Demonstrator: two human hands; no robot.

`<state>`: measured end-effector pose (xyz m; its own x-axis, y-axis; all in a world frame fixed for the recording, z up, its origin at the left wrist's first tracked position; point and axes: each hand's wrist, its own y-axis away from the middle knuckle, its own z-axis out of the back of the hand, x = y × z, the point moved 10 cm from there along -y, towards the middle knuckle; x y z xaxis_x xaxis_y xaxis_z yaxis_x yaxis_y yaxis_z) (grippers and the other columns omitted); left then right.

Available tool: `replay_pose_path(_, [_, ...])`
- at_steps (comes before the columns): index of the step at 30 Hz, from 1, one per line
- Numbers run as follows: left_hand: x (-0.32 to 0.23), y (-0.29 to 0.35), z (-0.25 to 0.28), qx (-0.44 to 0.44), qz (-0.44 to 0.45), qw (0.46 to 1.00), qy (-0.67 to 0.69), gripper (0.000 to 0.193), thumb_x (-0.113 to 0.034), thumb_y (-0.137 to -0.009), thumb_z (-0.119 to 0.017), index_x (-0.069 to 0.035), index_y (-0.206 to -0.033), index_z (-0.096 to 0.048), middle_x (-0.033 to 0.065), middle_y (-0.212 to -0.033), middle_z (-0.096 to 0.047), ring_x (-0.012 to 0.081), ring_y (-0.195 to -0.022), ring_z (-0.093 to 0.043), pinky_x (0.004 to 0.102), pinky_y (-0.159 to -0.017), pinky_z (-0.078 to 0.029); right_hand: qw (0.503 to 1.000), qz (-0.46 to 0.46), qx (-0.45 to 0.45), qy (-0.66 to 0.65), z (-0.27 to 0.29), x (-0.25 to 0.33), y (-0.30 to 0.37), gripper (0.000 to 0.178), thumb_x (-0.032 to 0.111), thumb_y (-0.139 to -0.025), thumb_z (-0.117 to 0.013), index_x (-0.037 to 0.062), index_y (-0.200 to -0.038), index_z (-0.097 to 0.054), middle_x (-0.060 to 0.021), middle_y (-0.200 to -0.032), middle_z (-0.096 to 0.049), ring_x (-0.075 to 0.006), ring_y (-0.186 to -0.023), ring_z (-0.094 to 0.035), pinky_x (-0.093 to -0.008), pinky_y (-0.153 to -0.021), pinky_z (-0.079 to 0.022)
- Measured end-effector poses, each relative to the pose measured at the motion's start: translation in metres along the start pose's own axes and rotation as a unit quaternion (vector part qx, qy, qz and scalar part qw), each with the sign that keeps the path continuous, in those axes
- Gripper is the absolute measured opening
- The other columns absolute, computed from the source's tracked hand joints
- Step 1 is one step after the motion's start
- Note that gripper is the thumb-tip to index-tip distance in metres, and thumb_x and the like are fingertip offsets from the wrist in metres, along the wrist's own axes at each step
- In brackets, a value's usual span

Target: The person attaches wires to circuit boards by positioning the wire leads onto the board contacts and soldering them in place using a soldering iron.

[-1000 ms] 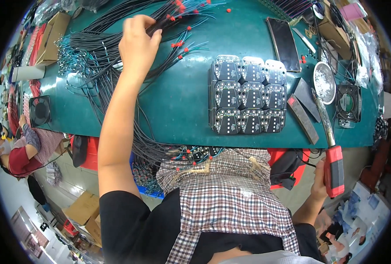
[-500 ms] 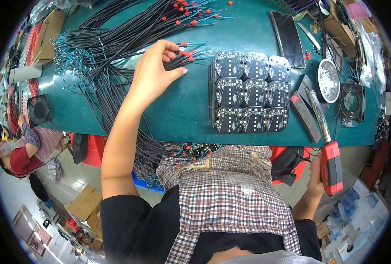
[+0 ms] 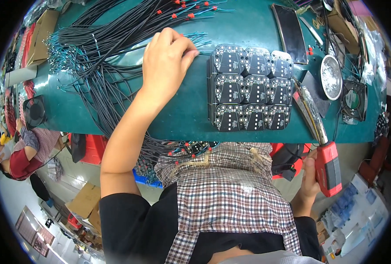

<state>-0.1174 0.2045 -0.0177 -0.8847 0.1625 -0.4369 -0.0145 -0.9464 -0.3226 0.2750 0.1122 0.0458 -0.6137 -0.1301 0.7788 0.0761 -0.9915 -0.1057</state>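
Seated at the near edge of a long green-topped desk [image 3: 178,121], a worker in a brown-and-white checked cloth apron [image 3: 235,198] reaches the bare left hand [image 3: 168,61] over a spread of thin black cables [image 3: 116,37] with bluish wire ends and small red connectors [image 3: 191,16]. The left fingers are curled, the thumb tip drawn close to the forefinger; bluish wire tips show just beyond them, but whether they pinch a cable cannot be told from here. The cables fill the desk's far left part, some hanging over the near edge toward the worker's lap. The right hand [image 3: 309,178], its fingers wrapped around the handle, holds a red-and-dark-grey soldering iron [image 3: 328,169] past the near edge, the long metal barrel slanting over the desktop. Between the two hands, near the desk's near edge, sits a stack of black printed circuit boards [image 3: 252,88], the top sheet showing nine rounded units in three rows. Toward the right end lie a dark rectangular phone [image 3: 290,33], a round silvery metal bowl [image 3: 331,78] and a square black fan [image 3: 355,100]. Beyond the desk's left end, another person in a dark red top [image 3: 21,158] is at work.
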Motion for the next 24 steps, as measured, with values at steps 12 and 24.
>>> replay_pose_path(12, [-0.032,0.036,0.031,0.077,0.211,0.926,0.304,0.008,0.0,-0.095,-0.066,0.0,-0.103,-0.068,0.0088,-0.092,-0.066,0.0169,-0.081,-0.069,0.0281,-0.075,-0.056,0.97,-0.096,0.052,-0.219,-0.041,0.013,0.013,0.018,0.015,-0.094,-0.061,0.0017,-0.087,-0.051,-0.0062,-0.074,-0.048,-0.0112,-0.052,-0.042,-0.0271,-0.05,-0.04])
replay_pose_path(24, [-0.061,0.09,0.023,0.072,0.24,0.931,0.265,0.006,-0.004,-0.088,-0.077,-0.002,-0.091,-0.072,0.0022,-0.086,-0.064,0.0085,-0.072,-0.055,0.0232,-0.064,-0.044,0.974,-0.038,0.21,-0.079,-0.061,-0.003,0.049,0.018,0.009,-0.075,-0.076,0.0014,-0.088,-0.066,-0.0133,-0.082,-0.065,-0.0322,-0.069,-0.065,-0.0368,-0.064,-0.055])
